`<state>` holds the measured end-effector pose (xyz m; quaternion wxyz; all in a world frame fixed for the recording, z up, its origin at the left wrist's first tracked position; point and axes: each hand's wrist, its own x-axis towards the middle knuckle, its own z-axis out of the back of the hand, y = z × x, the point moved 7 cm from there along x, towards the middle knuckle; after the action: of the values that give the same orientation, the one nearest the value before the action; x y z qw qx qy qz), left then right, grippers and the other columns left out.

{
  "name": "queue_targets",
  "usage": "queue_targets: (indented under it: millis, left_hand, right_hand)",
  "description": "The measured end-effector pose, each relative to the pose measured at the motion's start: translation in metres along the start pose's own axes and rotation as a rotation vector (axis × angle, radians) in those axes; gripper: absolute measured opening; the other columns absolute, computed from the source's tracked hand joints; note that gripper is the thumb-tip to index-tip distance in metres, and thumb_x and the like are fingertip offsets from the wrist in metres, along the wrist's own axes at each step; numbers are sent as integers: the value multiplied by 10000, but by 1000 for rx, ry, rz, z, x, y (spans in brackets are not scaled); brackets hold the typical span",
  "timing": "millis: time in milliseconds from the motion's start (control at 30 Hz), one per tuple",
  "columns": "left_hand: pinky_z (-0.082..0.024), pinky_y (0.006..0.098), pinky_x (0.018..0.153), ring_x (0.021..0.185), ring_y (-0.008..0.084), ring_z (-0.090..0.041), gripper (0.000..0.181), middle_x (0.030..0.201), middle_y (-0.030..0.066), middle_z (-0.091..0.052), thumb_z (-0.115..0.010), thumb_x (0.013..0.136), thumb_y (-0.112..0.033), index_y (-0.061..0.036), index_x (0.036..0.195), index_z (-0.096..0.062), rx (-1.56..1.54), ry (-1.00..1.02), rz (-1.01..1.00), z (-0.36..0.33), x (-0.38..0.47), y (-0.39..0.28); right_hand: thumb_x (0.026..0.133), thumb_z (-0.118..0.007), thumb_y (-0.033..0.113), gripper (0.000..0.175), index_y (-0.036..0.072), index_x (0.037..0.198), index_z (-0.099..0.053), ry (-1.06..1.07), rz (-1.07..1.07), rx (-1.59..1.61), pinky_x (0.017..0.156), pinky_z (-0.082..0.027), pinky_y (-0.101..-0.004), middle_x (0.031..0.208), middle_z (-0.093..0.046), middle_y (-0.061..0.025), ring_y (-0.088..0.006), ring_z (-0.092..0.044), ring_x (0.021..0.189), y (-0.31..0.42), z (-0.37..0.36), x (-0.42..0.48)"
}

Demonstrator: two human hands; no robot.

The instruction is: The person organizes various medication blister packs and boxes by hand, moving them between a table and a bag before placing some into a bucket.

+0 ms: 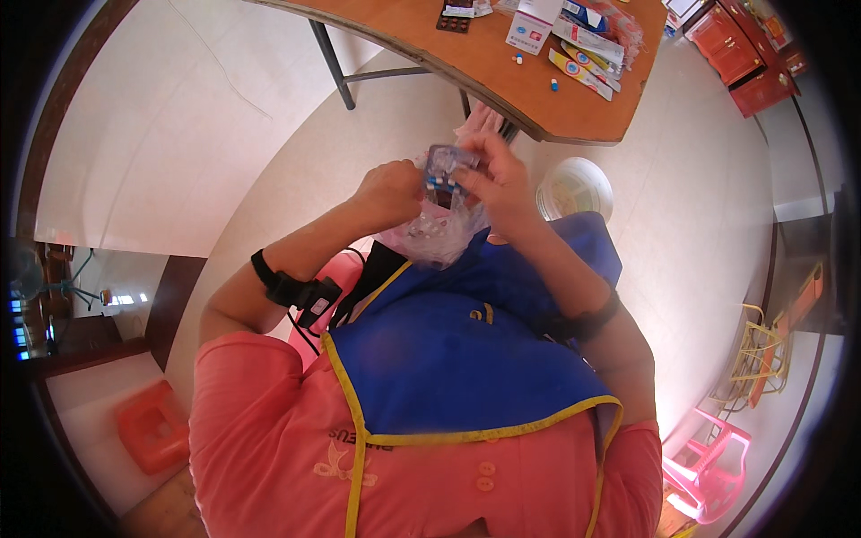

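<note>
My right hand [499,180] grips a capsule blister pack [444,161], silvery with blue-and-white capsules showing along its lower part. The pack is somewhat blurred and hangs over the mouth of a thin see-through plastic bag [440,242]. To its left, my left hand [395,188] is closed in a fist at the bag's upper left edge, apparently pinching the plastic; its fingertips are hidden. Clear blister sheets [425,227] show through the bag, which rests at my lap by the blue apron [464,350].
Ahead stands a brown table [498,87] holding a white medicine box [531,27], flat yellow-and-white packets [580,72], a dark blister pack [453,23] and two loose capsules [554,85]. A white bucket [577,185] sits on the floor. A pink plastic chair [713,464] stands at right.
</note>
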<state>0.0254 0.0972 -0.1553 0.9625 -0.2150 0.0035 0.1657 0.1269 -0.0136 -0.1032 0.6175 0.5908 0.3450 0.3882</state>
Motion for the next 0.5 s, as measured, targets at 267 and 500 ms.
queue_targets:
  millis: [267, 500]
  left_hand:
    - [-516, 247, 519, 675, 121, -600, 54, 772, 48, -633, -627, 709, -3, -2, 763, -630, -943, 23, 237, 48, -30, 29]
    - [-537, 268, 632, 734, 145, -621, 171, 923, 90, -648, -576, 658, 104, -8, 784, -604, -1239, -12, 81, 52, -38, 20]
  right_hand:
    - [761, -658, 105, 310, 34, 1053, -584, -13, -113, -533, 742, -498, -433, 883, -674, -208, -391, -653, 847, -62, 16, -18]
    - [735, -658, 41, 383, 84, 1113, -615, 105, 83, -322, 749, -510, -422, 1010, -659, -112, -351, -640, 919, -35, -8, -13]
